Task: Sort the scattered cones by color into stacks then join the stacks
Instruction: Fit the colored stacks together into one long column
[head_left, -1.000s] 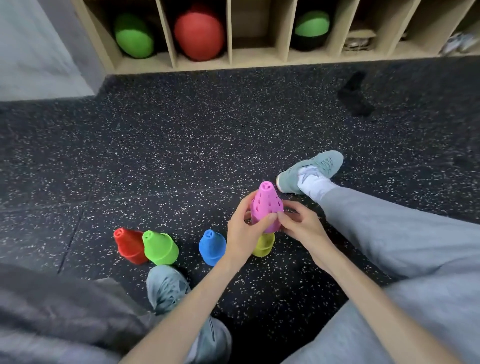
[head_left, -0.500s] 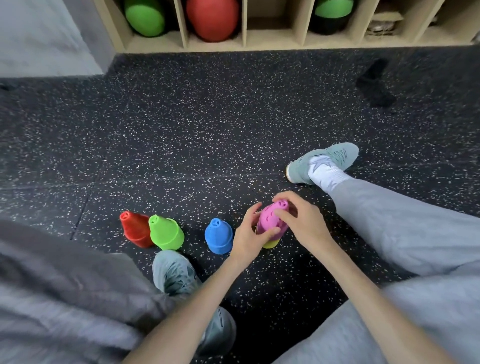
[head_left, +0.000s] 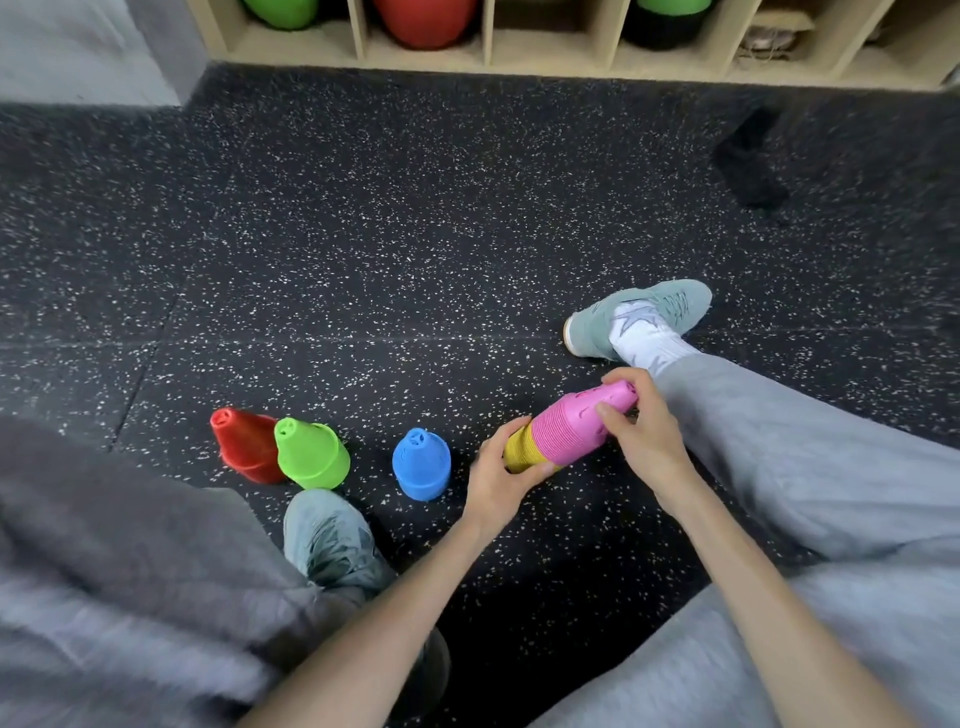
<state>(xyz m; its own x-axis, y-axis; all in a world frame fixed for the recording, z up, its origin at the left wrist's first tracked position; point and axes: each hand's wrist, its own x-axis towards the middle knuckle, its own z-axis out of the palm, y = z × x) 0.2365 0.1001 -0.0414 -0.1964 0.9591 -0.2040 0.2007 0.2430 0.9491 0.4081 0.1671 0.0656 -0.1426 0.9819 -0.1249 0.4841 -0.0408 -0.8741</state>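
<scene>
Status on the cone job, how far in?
Sorting looks done: red stack, green stack and blue stack stand on the floor. In hand: left hand and right hand grip the tilted pink stack joined on the yellow stack. Left: joining the other three.

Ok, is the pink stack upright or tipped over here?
Tipped. The pink stack lies slanted, tip toward the right hand, its base nested over the yellow stack held by the left hand.
</scene>
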